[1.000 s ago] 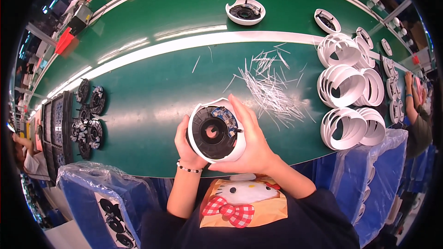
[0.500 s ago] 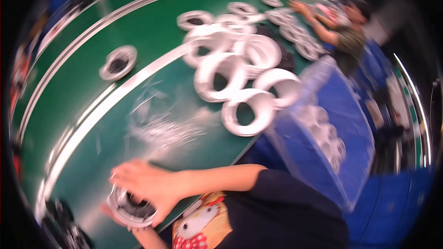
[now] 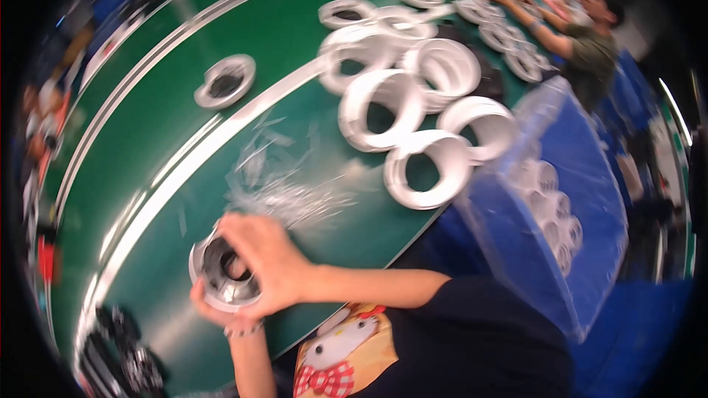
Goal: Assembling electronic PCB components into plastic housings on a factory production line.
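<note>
A white ring-shaped housing (image 3: 199, 264) with a dark grey, ribbed inside is held between both hands at the lower left, over the green work surface. My right hand (image 3: 269, 262) reaches in from the right and curls over its upper and right side, fingers closed on the rim. A fingertip shows through the opening. From below, my left hand (image 3: 214, 312), with a beaded bracelet at the wrist, grips the bottom edge; part of it is hidden behind the ring. Just beyond the hands, a scatter of thin clear plastic scraps (image 3: 287, 199) lies on the surface.
Several white rings (image 3: 429, 169) are heaped toward the far right. One ring with a dark inside (image 3: 226, 82) lies alone on the green belt. A plastic-lined blue bin (image 3: 546, 280) holds white parts. Black parts (image 3: 122, 354) sit at lower left. A co-worker (image 3: 582, 44) handles rings at far right.
The view has shifted, so the table contents appear farther right. The held ring has turned, its opening more toward me, and both hands have shifted their grip around it.
</note>
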